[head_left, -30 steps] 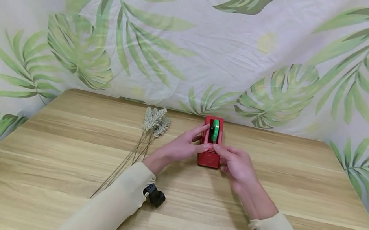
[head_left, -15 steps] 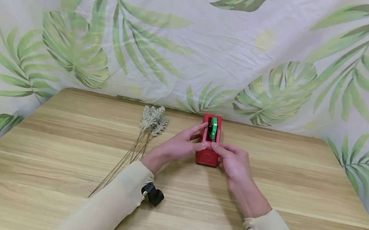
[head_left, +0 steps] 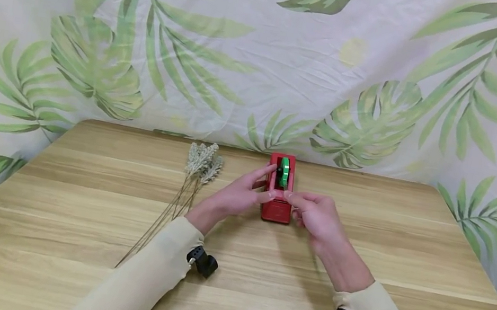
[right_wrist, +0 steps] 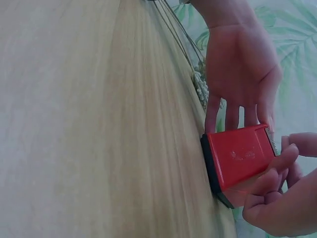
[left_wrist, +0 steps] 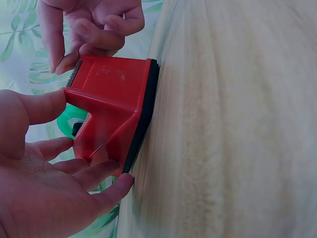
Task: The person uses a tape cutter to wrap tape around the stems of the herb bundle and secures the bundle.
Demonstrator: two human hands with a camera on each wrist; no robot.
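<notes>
A red tape dispenser [head_left: 275,213] with a dark base stands near the table's back edge, holding a green tape roll [head_left: 284,173]. My left hand [head_left: 236,196] grips its left side: the thumb lies at the front edge by the cutter and the fingers spread along the body. At the serrated blade [left_wrist: 74,74], my right hand [head_left: 321,220] pinches the tape end between thumb and index finger, its other fingers curled. The strip itself is mostly hidden by the fingertips. A faint greenish streak shows just below the right hand in the head view.
Several dried flower stems [head_left: 199,161] with pale fuzzy heads lie on the wooden table [head_left: 77,204], left of the dispenser and partly beside the left forearm. A leaf-patterned cloth [head_left: 291,65] hangs behind the table's back edge.
The whole head view has shifted slightly left. The green roll appears turned a little, with pale marks now showing. Both hands keep their places at the dispenser.
</notes>
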